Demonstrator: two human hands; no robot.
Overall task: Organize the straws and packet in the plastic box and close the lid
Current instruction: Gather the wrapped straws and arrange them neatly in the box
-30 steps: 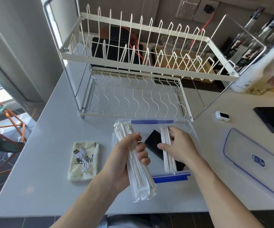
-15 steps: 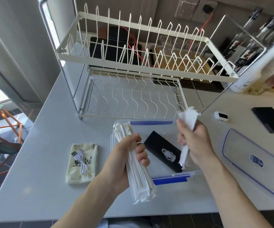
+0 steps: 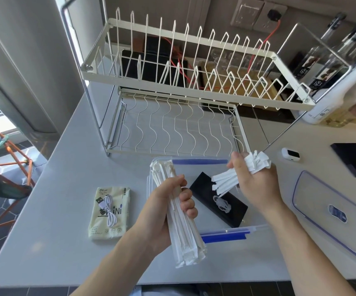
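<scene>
Although a black packet (image 3: 218,200) already lay flat on the floor of the clear plastic box (image 3: 196,161), below and between the two hands, the task looked no more than partly done, since every straw in view was out of the box and in a hand. The left hand (image 3: 166,210) was wrapped around a thick bundle of paper-wrapped straws (image 3: 181,221), thumb across the top and fingers curled underneath, holding it lengthwise over the box's left side so that its near end stuck out past the wrist toward the person and its far end reached beyond the knuckles. The right hand (image 3: 256,184) was closed on a smaller bunch of white straws (image 3: 226,182), gripped mid-length; one end fanned out above the fingers and the other pointed down and left toward the packet, clear of it. Both bunches seemed still to need laying in the box. The lid (image 3: 330,212), clear with a blue seam, lay flat on the grey counter (image 3: 66,167) to the right of the right forearm, well apart from the box, so closing was not yet begun. The box's blue clasps were folded outward at its near and far rims. The wrappers looked thin and flat, their ends splayed and uneven, and would probably slip apart if the grip loosened. To the left of the left hand a pale tissue pack (image 3: 110,213) with a coiled white cable (image 3: 107,209) on it lay on the counter; whether it belonged in the box could not be told.
</scene>
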